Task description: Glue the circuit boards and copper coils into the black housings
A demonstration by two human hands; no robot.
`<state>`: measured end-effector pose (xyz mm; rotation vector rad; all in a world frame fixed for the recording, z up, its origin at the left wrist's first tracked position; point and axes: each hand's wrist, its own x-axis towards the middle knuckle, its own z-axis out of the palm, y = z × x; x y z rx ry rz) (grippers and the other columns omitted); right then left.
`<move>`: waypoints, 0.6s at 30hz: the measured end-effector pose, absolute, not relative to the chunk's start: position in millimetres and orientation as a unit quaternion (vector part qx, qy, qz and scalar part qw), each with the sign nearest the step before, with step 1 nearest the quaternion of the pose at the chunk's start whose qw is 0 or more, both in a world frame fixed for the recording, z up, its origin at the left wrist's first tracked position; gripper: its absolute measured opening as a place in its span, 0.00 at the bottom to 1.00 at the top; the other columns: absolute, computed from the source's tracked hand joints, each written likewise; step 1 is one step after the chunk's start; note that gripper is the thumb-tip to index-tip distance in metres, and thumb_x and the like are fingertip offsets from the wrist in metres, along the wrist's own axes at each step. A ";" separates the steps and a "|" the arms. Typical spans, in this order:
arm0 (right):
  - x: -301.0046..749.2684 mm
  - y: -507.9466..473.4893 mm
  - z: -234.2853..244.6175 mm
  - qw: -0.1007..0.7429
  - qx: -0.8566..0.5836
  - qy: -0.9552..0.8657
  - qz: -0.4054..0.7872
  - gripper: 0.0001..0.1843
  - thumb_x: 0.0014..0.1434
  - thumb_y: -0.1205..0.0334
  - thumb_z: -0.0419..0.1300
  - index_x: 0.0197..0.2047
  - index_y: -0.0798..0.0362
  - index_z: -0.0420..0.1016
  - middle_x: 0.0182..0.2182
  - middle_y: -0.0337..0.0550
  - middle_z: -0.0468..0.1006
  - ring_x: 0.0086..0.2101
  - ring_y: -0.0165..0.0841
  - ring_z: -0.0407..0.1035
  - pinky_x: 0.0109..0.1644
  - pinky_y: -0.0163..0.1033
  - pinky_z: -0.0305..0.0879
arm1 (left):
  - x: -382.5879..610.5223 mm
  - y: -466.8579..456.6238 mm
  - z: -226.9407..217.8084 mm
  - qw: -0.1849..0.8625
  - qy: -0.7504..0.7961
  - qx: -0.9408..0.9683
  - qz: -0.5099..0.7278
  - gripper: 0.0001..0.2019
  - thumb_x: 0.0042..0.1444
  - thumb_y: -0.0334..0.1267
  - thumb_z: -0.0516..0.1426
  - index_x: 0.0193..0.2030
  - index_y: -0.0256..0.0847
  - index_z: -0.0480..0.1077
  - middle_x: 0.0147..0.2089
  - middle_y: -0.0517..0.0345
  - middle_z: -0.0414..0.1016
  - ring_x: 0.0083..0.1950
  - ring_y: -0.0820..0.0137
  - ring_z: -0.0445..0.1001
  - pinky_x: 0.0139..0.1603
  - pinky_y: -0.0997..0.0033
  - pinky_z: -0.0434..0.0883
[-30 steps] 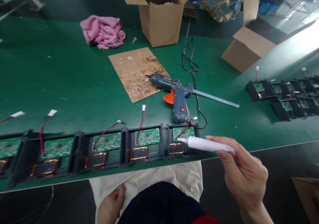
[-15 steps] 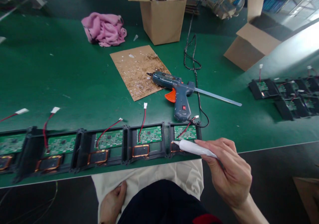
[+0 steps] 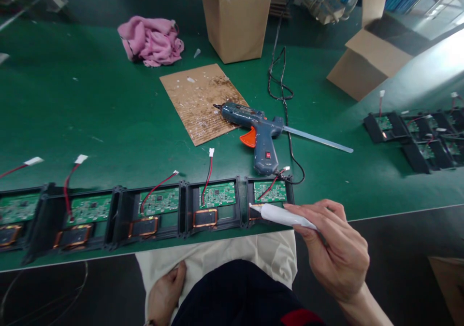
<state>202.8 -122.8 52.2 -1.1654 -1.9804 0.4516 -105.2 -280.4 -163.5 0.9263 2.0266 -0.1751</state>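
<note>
My right hand pinches a white tube with a tapered nozzle, probably glue. The tube lies nearly level, its nozzle pointing left over the copper coil in the rightmost black plastic housing. Whether the tip touches the coil I cannot tell. A green circuit board with a red-and-black lead sits in that housing. My left hand rests on the cream cloth over my lap, fingers curled in and mostly hidden. To the left, several like housings stand in a row, each with a board and coil.
Behind the row lies a blue hot glue gun with a glue stick, its tip over stained cardboard. A pink cloth, an open carton and a black cord are farther back. More housings stand right.
The tube's nozzle has shifted very slightly left over the coil in the rightmost housing. My left hand stays on my lap; the view has tilted slightly.
</note>
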 end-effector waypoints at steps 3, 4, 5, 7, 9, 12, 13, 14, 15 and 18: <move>204.0 -122.2 52.9 0.384 -0.459 -0.781 0.178 0.16 0.57 0.76 0.58 0.48 0.55 0.74 0.40 0.42 0.80 0.36 0.33 0.73 0.44 0.47 0.62 | -104.2 -279.9 -163.0 0.431 0.819 0.374 -0.064 0.21 0.58 0.48 0.44 0.27 0.45 0.74 0.17 0.60 0.70 0.25 0.66 0.72 0.29 0.74 0.64; 204.4 -122.3 52.9 0.382 -0.460 -0.781 0.179 0.15 0.57 0.76 0.58 0.47 0.55 0.74 0.40 0.42 0.80 0.36 0.33 0.73 0.45 0.47 0.62 | -103.8 -279.8 -162.9 0.428 0.822 0.370 -0.065 0.21 0.58 0.49 0.44 0.26 0.45 0.74 0.17 0.59 0.70 0.25 0.66 0.72 0.29 0.73 0.64; 204.7 -122.4 52.8 0.380 -0.461 -0.782 0.181 0.15 0.57 0.76 0.58 0.47 0.55 0.74 0.40 0.41 0.80 0.36 0.33 0.73 0.45 0.47 0.62 | -103.3 -279.8 -163.0 0.426 0.825 0.366 -0.068 0.22 0.58 0.49 0.44 0.26 0.44 0.74 0.17 0.59 0.70 0.25 0.65 0.72 0.30 0.73 0.64; 205.4 -122.7 52.6 0.374 -0.462 -0.783 0.185 0.14 0.58 0.75 0.58 0.47 0.54 0.74 0.40 0.41 0.80 0.36 0.33 0.72 0.45 0.47 0.61 | -102.7 -280.0 -163.5 0.423 0.829 0.359 -0.073 0.23 0.58 0.51 0.44 0.26 0.44 0.74 0.18 0.58 0.71 0.26 0.65 0.73 0.30 0.72 0.63; 206.1 -122.4 52.7 0.367 -0.464 -0.783 0.191 0.13 0.59 0.74 0.58 0.47 0.54 0.73 0.40 0.41 0.80 0.36 0.33 0.72 0.45 0.47 0.61 | -102.8 -280.6 -164.8 0.419 0.830 0.359 -0.077 0.23 0.58 0.52 0.43 0.27 0.44 0.75 0.20 0.57 0.72 0.27 0.64 0.73 0.31 0.72 0.63; 207.2 -119.6 54.3 0.356 -0.467 -0.783 0.206 0.13 0.59 0.73 0.57 0.46 0.53 0.73 0.39 0.40 0.80 0.35 0.32 0.72 0.46 0.47 0.61 | -104.2 -282.1 -167.6 0.419 0.830 0.361 -0.076 0.22 0.58 0.50 0.44 0.29 0.45 0.75 0.21 0.57 0.73 0.27 0.64 0.73 0.31 0.72 0.63; 207.5 -118.0 55.2 0.355 -0.467 -0.782 0.212 0.12 0.59 0.73 0.57 0.46 0.52 0.74 0.39 0.40 0.80 0.35 0.32 0.72 0.46 0.47 0.61 | -104.7 -282.6 -168.3 0.420 0.829 0.362 -0.075 0.21 0.58 0.49 0.45 0.29 0.45 0.76 0.20 0.58 0.73 0.26 0.65 0.73 0.31 0.72 0.63; 207.9 -116.2 56.1 0.351 -0.467 -0.781 0.220 0.12 0.60 0.72 0.57 0.46 0.52 0.74 0.38 0.39 0.80 0.36 0.32 0.72 0.46 0.47 0.61 | -105.2 -283.1 -168.8 0.422 0.827 0.365 -0.074 0.20 0.58 0.49 0.45 0.29 0.45 0.76 0.20 0.58 0.73 0.26 0.65 0.73 0.31 0.72 0.63; 208.3 -114.3 57.0 0.348 -0.469 -0.780 0.227 0.11 0.60 0.71 0.57 0.45 0.51 0.74 0.38 0.39 0.80 0.36 0.33 0.72 0.46 0.46 0.61 | -105.5 -283.3 -168.9 0.423 0.825 0.367 -0.073 0.20 0.58 0.48 0.46 0.30 0.45 0.76 0.19 0.58 0.72 0.25 0.65 0.73 0.31 0.72 0.64; 210.1 -108.3 59.0 0.338 -0.486 -0.766 0.249 0.10 0.61 0.68 0.58 0.45 0.49 0.75 0.36 0.38 0.79 0.39 0.35 0.71 0.44 0.45 0.62 | -105.1 -283.0 -166.9 0.425 0.820 0.378 -0.067 0.19 0.58 0.47 0.46 0.29 0.46 0.76 0.17 0.59 0.70 0.25 0.64 0.73 0.30 0.73 0.64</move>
